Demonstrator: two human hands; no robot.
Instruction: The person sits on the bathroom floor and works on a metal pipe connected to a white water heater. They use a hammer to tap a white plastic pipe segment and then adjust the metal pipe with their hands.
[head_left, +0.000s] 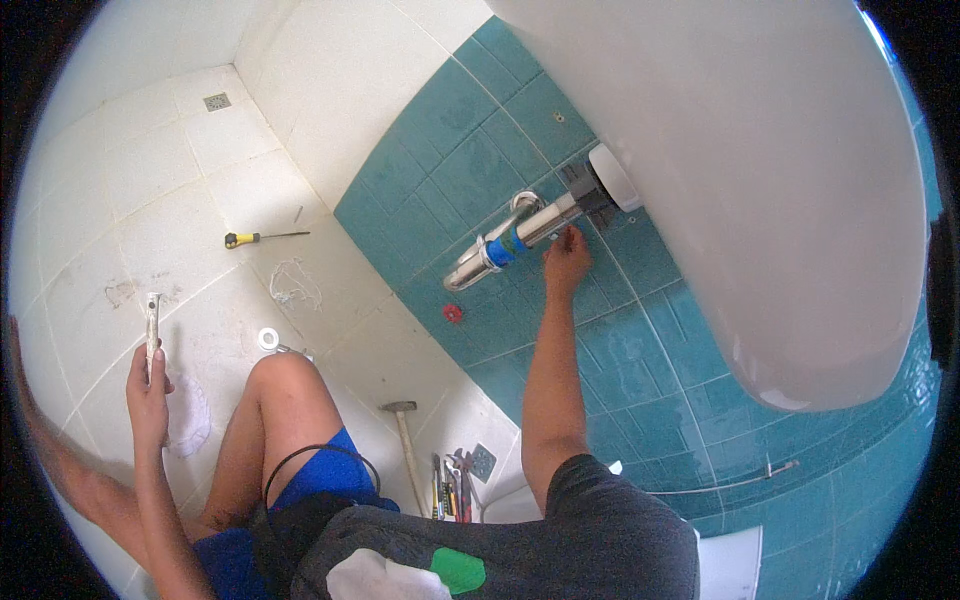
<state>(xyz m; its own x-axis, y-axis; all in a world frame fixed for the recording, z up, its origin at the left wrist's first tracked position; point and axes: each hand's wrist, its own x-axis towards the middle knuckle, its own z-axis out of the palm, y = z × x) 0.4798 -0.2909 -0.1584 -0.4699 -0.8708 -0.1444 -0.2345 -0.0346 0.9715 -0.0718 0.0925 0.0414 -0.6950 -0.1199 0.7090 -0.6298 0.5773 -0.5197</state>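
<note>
"Fingers of the right hand (567, 265), how do they stand?"
"Bunched narrow by the lower side of the chrome drain pipe (540, 224), in front of the teal wall (640, 340); I cannot tell whether they grip anything."
"Left hand (148, 390)?"
"Toward eight o'clock from the pipe, curled around a slim whitish rod (152, 320) that points to twelve."
"Close to the pipe?"
"Blue tape (508, 245) around it, a white cap (618, 178) at two, a red knob (452, 314) at seven."
"Farther out?"
"Large white fixture (790, 200) at three, yellow-and-black screwdriver (242, 240) at nine, hammer (404, 440) at seven, beyond the knob."
</note>
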